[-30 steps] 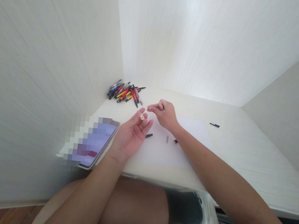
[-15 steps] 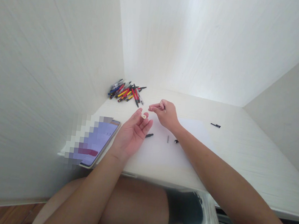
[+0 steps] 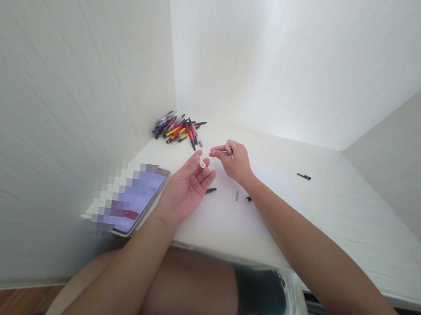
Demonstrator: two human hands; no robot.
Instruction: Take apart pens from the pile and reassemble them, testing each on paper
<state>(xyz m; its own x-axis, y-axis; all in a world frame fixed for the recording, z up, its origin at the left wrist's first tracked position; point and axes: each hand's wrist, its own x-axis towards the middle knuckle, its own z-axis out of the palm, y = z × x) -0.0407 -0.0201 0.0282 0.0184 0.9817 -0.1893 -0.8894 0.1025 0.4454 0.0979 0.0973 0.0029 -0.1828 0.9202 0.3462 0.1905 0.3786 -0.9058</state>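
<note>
A pale, hollow tube (image 3: 202, 165), like a pen barrel, is pinched between the thumb and fingers of my left hand (image 3: 185, 193), its round opening facing me. Just to the right, my right hand (image 3: 236, 161) is closed in a pinch on a thin, pale stick (image 3: 233, 155). Most of that stick is hidden by the fingers, so its kind is unclear. The hands are close but apart. Below them on a white sheet of paper (image 3: 222, 217) lie a black pen part (image 3: 211, 191), partly behind my left hand, a small grey spring-like piece (image 3: 237, 196) and a small black piece (image 3: 249, 199).
A pile of pens (image 3: 179, 132) in several colours lies at the back left against the wall. A phone (image 3: 140, 197) rests at the left front edge of the white desk (image 3: 326, 212). A black clip-like pen part (image 3: 303, 177) lies at right. White panels enclose the desk.
Both hands keep nearly the same pose, with only a very slight shift. The digits on the phone screen have changed.
</note>
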